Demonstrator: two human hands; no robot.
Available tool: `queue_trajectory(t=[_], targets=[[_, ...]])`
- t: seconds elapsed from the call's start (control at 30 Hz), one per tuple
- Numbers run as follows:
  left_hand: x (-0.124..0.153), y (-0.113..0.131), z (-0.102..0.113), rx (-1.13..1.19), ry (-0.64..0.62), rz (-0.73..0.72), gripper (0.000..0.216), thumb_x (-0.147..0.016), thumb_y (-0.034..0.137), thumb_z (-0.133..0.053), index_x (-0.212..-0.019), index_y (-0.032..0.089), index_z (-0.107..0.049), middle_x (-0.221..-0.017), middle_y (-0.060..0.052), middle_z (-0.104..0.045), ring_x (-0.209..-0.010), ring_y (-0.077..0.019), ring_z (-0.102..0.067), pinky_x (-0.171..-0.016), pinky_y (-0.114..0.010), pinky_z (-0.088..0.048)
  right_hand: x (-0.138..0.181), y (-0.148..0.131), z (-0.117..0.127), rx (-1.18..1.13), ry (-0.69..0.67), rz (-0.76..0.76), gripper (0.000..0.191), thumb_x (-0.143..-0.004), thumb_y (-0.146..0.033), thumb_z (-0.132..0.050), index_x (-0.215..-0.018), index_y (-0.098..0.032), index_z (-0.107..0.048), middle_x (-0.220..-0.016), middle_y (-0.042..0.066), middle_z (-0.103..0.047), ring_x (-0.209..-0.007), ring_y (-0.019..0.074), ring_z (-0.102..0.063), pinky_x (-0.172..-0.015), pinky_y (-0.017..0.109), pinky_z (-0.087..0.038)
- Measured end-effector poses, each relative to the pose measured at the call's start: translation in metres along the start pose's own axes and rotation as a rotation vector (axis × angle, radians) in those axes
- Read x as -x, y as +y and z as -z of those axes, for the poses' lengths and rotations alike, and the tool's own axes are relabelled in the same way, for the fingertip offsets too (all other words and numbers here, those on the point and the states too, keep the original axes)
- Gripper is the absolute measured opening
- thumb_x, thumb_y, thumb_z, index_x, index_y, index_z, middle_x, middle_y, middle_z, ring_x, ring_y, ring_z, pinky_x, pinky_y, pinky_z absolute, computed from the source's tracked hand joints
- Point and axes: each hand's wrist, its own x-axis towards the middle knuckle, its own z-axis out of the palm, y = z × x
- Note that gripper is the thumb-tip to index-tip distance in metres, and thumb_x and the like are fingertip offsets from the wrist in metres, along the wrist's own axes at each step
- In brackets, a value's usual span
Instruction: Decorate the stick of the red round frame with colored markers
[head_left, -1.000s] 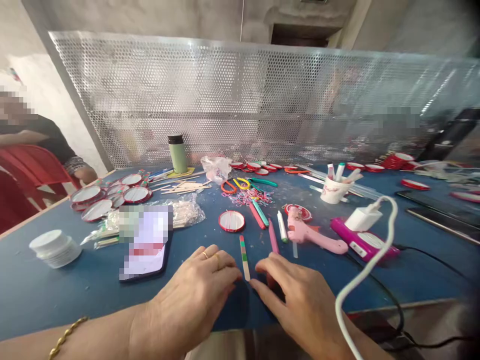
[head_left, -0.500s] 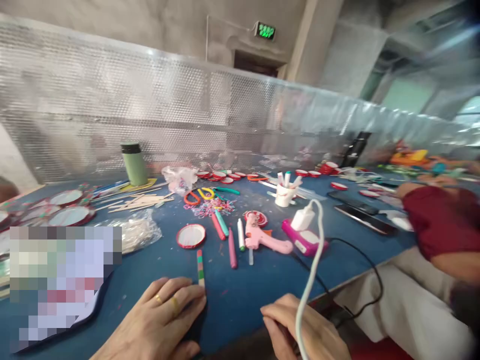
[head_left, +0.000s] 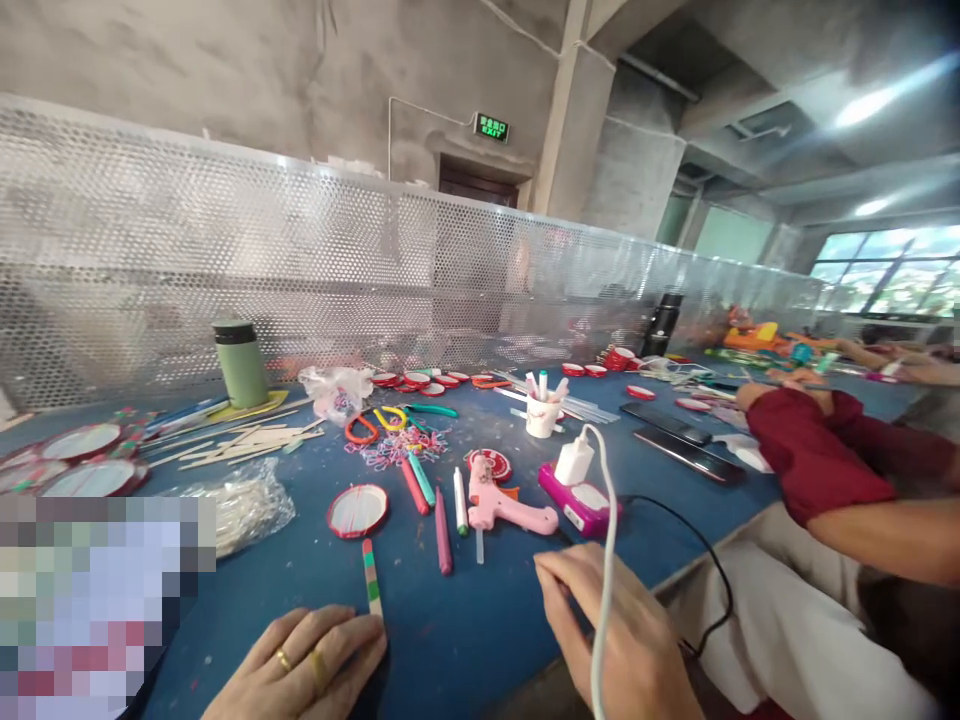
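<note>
My left hand (head_left: 300, 665) lies flat on the blue table (head_left: 465, 640) at the bottom edge of the view, two rings on its fingers. Its fingertips touch the near end of a painted wooden stick (head_left: 370, 590) with green and red bands. My right hand (head_left: 607, 630) rests at the table's near edge, fingers loosely stretched to the left and holding nothing. A white cable (head_left: 604, 540) hangs in front of it. Just beyond lie a pink glue gun (head_left: 502, 505) and a magenta power block (head_left: 581, 508) with a white plug (head_left: 574, 462).
A red-rimmed disc (head_left: 358, 510), markers (head_left: 442, 518), scissors (head_left: 375, 425), a cup of pens (head_left: 542, 412) and a green flask (head_left: 240, 362) lie ahead. A blurred-out phone (head_left: 90, 600) is on the left. Another person's red sleeve (head_left: 810, 450) is on the right. A perforated screen (head_left: 300, 270) backs the table.
The view has swung right and upward. My right hand left the stick and now sits at the table edge under the white cable. My left hand stays at the stick's end.
</note>
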Motion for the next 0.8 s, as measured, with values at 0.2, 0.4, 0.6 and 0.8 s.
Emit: queue_trajectory(t=[0.2, 0.4, 0.6, 0.8], targets=[[-0.014, 0.016, 0.016, 0.181, -0.114, 0.207, 0.05, -0.1, 0.05, -0.041, -0.134, 0.017, -0.056, -0.121, -0.013, -0.067, -0.109, -0.0254, -0.059, -0.092, -0.04, -0.05, -0.035, 0.034, -0.042, 0.175, -0.25, 0.092, 0.025, -0.098, -0.026, -0.047, -0.11, -0.014, -0.065, -0.109, 0.014, -0.069, -0.096, 0.0308, -0.063, -0.083, 0.046, -0.051], [-0.014, 0.02, 0.015, 0.257, -0.13, 0.246, 0.07, -0.095, 0.068, -0.03, -0.135, 0.015, -0.052, -0.118, -0.013, -0.065, -0.106, -0.0255, -0.057, -0.094, -0.041, -0.046, -0.024, 0.066, -0.07, 0.203, -0.431, 0.09, 0.033, -0.097, -0.028, -0.044, -0.116, -0.012, -0.064, -0.11, 0.016, -0.07, -0.094, 0.0302, -0.065, -0.082, 0.045, -0.052], [-0.017, 0.017, 0.019, 0.239, -0.183, 0.216, 0.07, -0.095, 0.066, -0.037, -0.14, 0.014, -0.048, -0.121, -0.014, -0.065, -0.106, -0.0252, -0.058, -0.095, -0.039, -0.045, -0.024, 0.073, -0.071, 0.132, -0.437, 0.049, 0.036, -0.094, -0.032, -0.047, -0.12, -0.013, -0.063, -0.113, 0.015, -0.07, -0.095, 0.0298, -0.067, -0.081, 0.043, -0.053], [-0.033, 0.014, 0.045, 0.184, -0.29, 0.181, 0.063, -0.093, 0.056, -0.053, -0.137, 0.011, -0.05, -0.122, -0.012, -0.068, -0.106, -0.0245, -0.06, -0.094, -0.039, -0.046, -0.03, 0.07, -0.073, -0.044, -0.434, 0.047, 0.03, -0.1, -0.03, -0.039, -0.113, -0.017, -0.063, -0.099, 0.011, -0.067, -0.089, 0.0244, -0.066, -0.078, 0.038, -0.053]])
